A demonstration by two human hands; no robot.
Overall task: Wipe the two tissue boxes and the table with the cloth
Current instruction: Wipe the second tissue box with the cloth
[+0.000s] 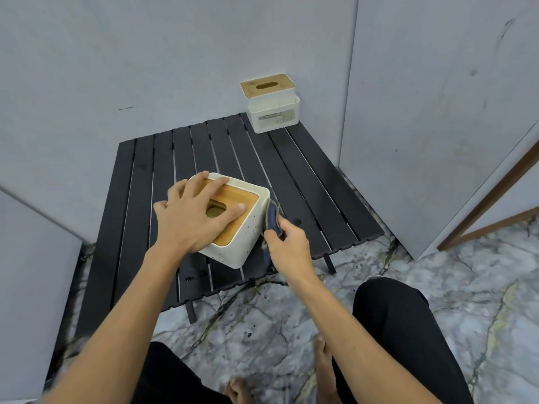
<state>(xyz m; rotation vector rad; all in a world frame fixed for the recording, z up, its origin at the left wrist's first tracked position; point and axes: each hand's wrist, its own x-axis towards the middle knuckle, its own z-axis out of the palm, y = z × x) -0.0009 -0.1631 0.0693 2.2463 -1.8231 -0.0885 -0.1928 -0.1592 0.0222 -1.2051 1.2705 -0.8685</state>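
While my left hand point(194, 217) lies flat and spread on the near tissue box point(233, 225), fingers open across its wooden lid point(233, 211), nothing is gripped by that hand; it presses down on the top only. One fingertip rests beside the oval slot in the lid. The box is cream with small dark speckles and sits on the front half of the black slatted table point(291, 170), turned at an angle to the slats.

My right hand point(287, 246) is closed around a dark blue cloth point(272, 217) with a pale frayed edge. The cloth is held upright against the right side wall of the near box, touching it near the upper corner. A tail of the cloth hangs below my palm toward the table.

A second tissue box point(272, 103), white with a wooden lid and a printed label on its front, stands at the far right corner of the table, close to the grey wall panels point(175, 68), well apart from the near box.

Both my knees in dark trousers and my bare feet show at the bottom, on the marbled floor point(466, 301).
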